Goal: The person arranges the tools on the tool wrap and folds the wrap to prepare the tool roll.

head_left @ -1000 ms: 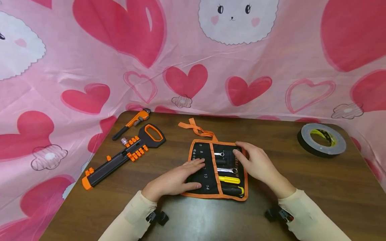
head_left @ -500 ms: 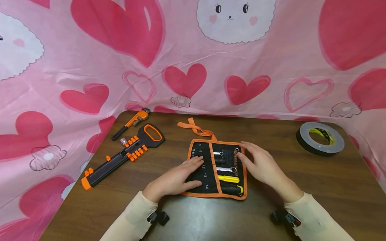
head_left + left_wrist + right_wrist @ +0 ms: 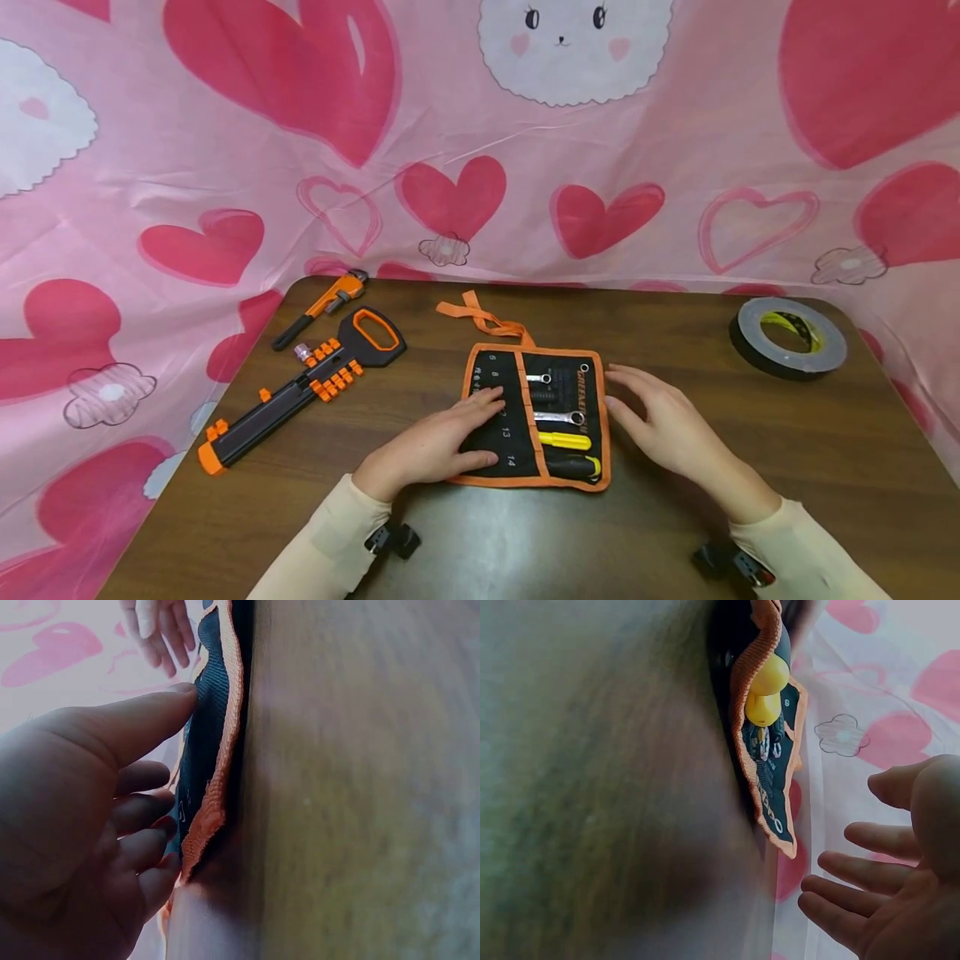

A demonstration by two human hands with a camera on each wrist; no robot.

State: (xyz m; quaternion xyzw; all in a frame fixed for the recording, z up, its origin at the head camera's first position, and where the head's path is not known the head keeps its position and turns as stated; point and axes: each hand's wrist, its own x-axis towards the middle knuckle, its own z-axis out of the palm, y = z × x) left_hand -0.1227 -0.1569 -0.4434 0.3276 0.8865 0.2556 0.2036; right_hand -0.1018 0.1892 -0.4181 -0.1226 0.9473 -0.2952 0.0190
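Observation:
In the head view a black tool pouch [image 3: 513, 400] with orange trim lies unfolded on the table. Ring-ended wrenches [image 3: 576, 418], a yellow handle [image 3: 566, 441] and a black-and-yellow handle [image 3: 573, 467] stick out of its pockets. My left hand [image 3: 431, 437] rests on the numbered left part, fingers extended; the left wrist view shows its thumb over the pouch edge [image 3: 225, 735]. Just off the right border is my right hand [image 3: 675, 421], holding nothing. The right wrist view has this hand [image 3: 885, 870] with spread fingers, apart from the pouch.
An orange pipe wrench [image 3: 322, 308] lies at the back left. In front of it is a long black tool [image 3: 288, 404] with orange clips and a looped handle. A roll of tape [image 3: 828, 337] sits at the back right. Orange ties [image 3: 487, 318] trail behind the pouch.
My right hand has slid off the pouch's right part and moved right, uncovering the lettering and a ring end there. The left hand has stayed on the pouch.

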